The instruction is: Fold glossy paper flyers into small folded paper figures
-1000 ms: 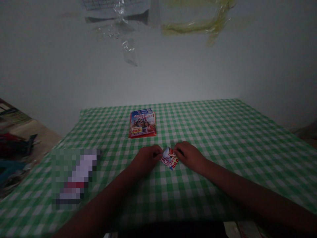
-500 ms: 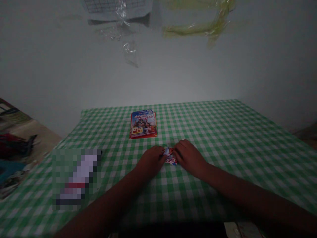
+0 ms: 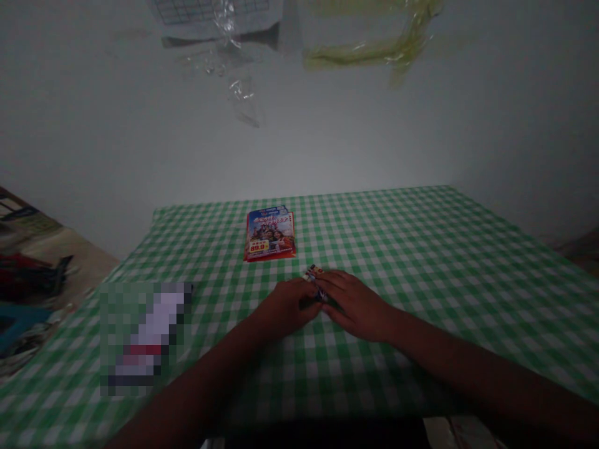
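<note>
A small piece of folded printed paper [image 3: 312, 272] is between my two hands, mostly covered by the fingers. My left hand [image 3: 287, 307] is closed on its left side, thumb and fingers pinched together. From the right, my right hand [image 3: 358, 304] lays its fingers over the paper and grips it, its thumb lower down near my left thumb. Only the paper's upper end and a narrow strip between the hands show. Beyond them on the tablecloth lies a stack of colourful flyers [image 3: 270, 234], marked 89.9.
A green and white checked tablecloth [image 3: 397, 237] covers the table, which meets a pale wall [image 3: 350, 137] at the back. At the left lies a blurred-out long object [image 3: 156, 324]. Torn tape [image 3: 243, 93] hangs on the wall. Assorted things lie beyond the table's left edge.
My right hand's fingers have come over the paper and now cover most of it. The paper has turned, its upper end now poking out beyond the fingers. The flyer stack is unmoved.
</note>
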`<state>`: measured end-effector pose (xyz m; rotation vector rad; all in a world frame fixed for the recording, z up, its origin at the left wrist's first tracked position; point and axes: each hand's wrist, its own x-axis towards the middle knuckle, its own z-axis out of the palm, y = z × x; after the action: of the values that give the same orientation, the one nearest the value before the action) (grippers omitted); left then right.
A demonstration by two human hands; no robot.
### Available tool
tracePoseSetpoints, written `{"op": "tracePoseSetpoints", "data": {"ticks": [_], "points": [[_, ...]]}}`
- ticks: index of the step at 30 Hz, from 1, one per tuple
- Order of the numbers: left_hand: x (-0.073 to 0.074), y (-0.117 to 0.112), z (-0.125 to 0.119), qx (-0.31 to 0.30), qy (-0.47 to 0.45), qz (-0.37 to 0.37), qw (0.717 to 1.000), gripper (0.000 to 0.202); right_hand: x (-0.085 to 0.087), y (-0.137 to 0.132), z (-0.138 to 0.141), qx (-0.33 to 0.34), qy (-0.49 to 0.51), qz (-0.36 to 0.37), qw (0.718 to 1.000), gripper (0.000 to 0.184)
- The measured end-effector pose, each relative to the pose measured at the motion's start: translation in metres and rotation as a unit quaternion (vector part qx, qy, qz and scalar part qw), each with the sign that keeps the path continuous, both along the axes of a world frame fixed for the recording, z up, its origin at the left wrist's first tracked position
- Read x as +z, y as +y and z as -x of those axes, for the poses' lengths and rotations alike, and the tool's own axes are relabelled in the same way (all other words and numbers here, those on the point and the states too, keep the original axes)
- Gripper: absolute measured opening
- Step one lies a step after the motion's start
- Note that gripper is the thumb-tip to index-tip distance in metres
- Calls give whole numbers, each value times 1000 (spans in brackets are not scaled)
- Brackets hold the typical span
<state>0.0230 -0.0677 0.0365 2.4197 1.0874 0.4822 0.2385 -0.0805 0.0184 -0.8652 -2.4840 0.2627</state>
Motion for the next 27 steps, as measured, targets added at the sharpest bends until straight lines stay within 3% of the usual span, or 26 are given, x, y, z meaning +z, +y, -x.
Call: {"op": "tracePoseSetpoints", "data": {"ticks": [3,9,17,23,27], "points": [[6,8,12,-33,-29,7,999,14,3,2,-3,10,-17,16,1000,54],[-5,20,23,39,26,-59,997,14,6,2,-4,8,-19,22,1000,55],[-16,20,15,-20,-6,-52,998,19,4,5,-8,52,-14,34,998,51],[-14,16,11,83,-27,19,996,15,3,7,-11,67,-27,22,997,51],[-12,16,10,87,-53,37,994,24,4,6,-10,77,-53,23,995,54]]}}
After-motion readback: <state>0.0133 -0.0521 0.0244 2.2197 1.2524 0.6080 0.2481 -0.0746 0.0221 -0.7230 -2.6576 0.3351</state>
